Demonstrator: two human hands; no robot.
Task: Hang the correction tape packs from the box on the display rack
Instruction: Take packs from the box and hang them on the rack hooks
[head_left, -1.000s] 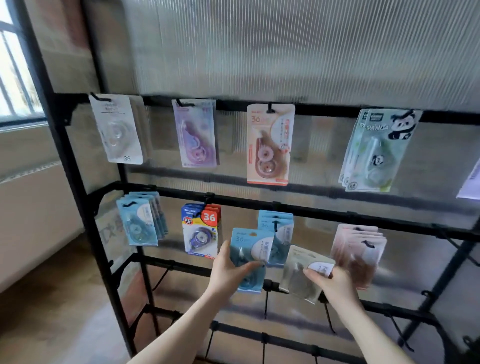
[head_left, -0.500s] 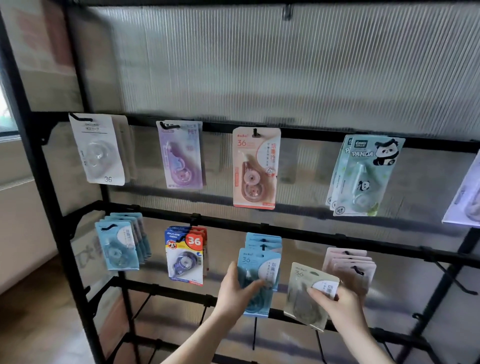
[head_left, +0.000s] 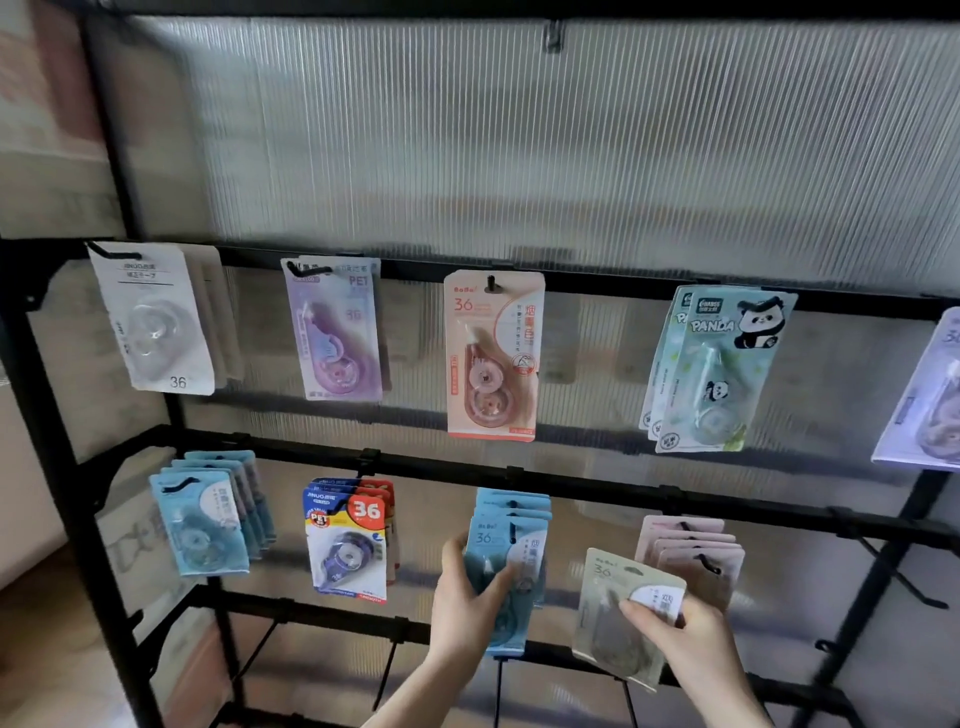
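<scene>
My left hand (head_left: 467, 605) grips a blue correction tape pack (head_left: 511, 543) at the front of a blue stack hanging on a hook of the black display rack (head_left: 597, 491), middle row. My right hand (head_left: 691, 642) pinches a grey-green correction tape pack (head_left: 605, 608), held tilted in front of the rack, just right of the blue stack and left of a pink stack (head_left: 693, 551). The box is out of view.
More packs hang on the rack: white (head_left: 156, 322), purple (head_left: 335, 332), peach (head_left: 491, 358) and panda (head_left: 717, 369) ones on the upper row, light blue (head_left: 200, 519) and yellow-blue (head_left: 345, 545) stacks on the middle row. Bare hooks (head_left: 893, 571) jut out at the right.
The view tilted upward. My left hand lifted the blue pack up onto the hook in front of the blue stack. My right hand kept holding the grey-green pack beside it.
</scene>
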